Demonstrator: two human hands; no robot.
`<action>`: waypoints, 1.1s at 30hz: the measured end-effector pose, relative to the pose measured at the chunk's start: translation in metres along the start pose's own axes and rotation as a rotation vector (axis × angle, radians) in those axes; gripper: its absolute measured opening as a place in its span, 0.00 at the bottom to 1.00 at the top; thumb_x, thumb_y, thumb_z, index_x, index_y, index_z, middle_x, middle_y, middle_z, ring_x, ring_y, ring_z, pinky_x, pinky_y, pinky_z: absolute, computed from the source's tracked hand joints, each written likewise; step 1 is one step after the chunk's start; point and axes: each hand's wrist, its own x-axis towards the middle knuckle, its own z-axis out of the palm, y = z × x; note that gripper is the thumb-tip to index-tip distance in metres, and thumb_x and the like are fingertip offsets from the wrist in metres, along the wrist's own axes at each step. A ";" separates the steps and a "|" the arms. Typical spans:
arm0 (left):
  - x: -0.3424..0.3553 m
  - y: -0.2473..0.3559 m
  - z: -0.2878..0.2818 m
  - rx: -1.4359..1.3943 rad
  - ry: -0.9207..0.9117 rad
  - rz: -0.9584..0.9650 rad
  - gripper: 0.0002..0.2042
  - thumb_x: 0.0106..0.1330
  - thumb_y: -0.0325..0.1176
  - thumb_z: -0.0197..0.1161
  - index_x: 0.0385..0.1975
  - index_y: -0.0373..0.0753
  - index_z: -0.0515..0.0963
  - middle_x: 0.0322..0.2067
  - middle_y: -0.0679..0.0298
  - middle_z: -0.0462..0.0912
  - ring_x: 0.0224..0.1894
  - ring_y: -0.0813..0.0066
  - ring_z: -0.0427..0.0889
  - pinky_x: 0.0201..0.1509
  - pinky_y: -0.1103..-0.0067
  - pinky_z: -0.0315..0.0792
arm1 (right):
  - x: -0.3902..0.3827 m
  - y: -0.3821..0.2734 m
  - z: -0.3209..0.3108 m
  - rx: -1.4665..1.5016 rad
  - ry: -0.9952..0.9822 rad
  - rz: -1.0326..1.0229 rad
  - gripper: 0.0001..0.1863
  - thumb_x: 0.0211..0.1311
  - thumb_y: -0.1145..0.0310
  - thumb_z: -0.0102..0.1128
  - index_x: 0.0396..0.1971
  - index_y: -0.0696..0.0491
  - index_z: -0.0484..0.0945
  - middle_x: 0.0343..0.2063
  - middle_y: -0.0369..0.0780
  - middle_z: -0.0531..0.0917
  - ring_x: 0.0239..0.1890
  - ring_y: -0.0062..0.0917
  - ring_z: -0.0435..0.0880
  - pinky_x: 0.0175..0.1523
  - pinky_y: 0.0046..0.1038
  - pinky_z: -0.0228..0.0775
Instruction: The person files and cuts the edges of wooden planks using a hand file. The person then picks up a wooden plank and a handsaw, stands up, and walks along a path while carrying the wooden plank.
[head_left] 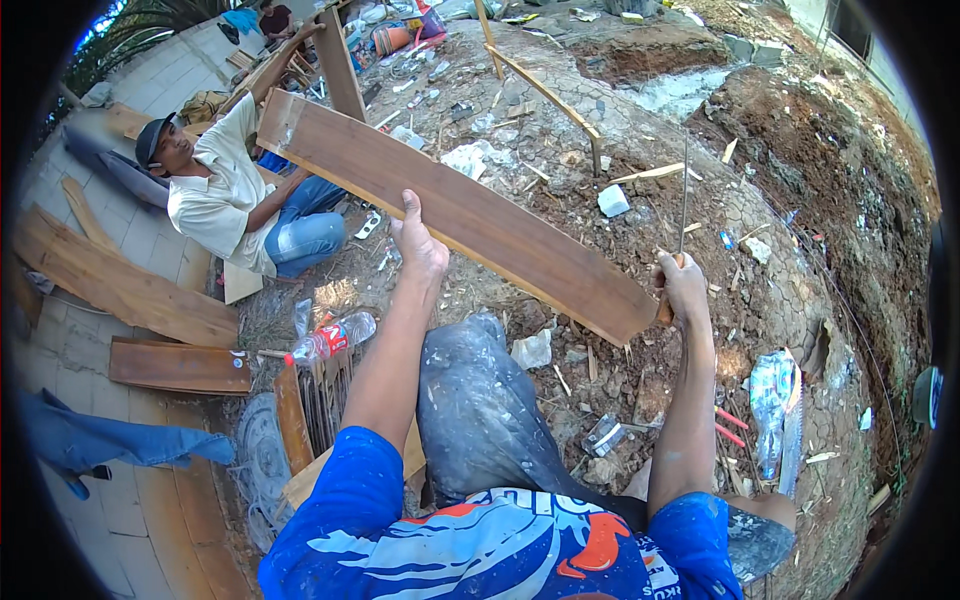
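Left hand (418, 243) gripping plank (470, 215), right hand (682, 287) gripping saw (684, 200)

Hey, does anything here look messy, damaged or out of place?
Yes. The ground is cracked dry earth strewn with litter: a plastic bottle lying on its side, wrappers and wood scraps. The left hand steadies a long plank held slanted; the right hand grips a thin saw.

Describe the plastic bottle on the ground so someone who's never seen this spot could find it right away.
Start at the long brown plank that the person's left hand steadies. Look down and left, past the seated co-worker's jeans, to the littered dirt by a bundle of thin slats. The plastic bottle lies there on its side, clear with a red label, unlike the flat wooden boards beside it.
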 end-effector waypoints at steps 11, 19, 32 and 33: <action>0.017 -0.026 -0.026 -0.101 0.219 -0.372 0.22 0.70 0.46 0.63 0.58 0.41 0.73 0.58 0.57 0.79 0.61 0.55 0.76 0.68 0.50 0.67 | -0.047 -0.051 0.016 -0.092 -0.475 0.030 0.13 0.57 0.64 0.70 0.30 0.53 0.73 0.25 0.33 0.74 0.29 0.20 0.71 0.38 0.28 0.68; 0.014 -0.031 -0.021 0.536 -0.076 -0.307 0.37 0.70 0.53 0.62 0.70 0.37 0.56 0.65 0.51 0.68 0.65 0.54 0.71 0.68 0.58 0.69 | -0.047 -0.036 0.026 -0.022 -0.363 0.065 0.11 0.56 0.70 0.69 0.31 0.53 0.73 0.26 0.32 0.76 0.29 0.18 0.73 0.37 0.27 0.69; -0.021 -0.028 0.020 1.482 -1.423 1.122 0.28 0.64 0.39 0.64 0.67 0.54 0.70 0.67 0.65 0.70 0.71 0.64 0.67 0.76 0.61 0.61 | -0.070 -0.068 0.065 0.505 -0.292 0.254 0.07 0.64 0.69 0.64 0.35 0.53 0.74 0.29 0.34 0.77 0.28 0.19 0.75 0.38 0.26 0.71; -0.020 -0.022 0.037 1.385 -1.387 1.018 0.24 0.65 0.33 0.61 0.63 0.52 0.75 0.63 0.62 0.76 0.66 0.62 0.74 0.73 0.62 0.65 | -0.069 -0.079 0.055 0.713 -0.326 0.338 0.08 0.66 0.67 0.63 0.36 0.53 0.74 0.30 0.36 0.78 0.30 0.22 0.78 0.40 0.28 0.74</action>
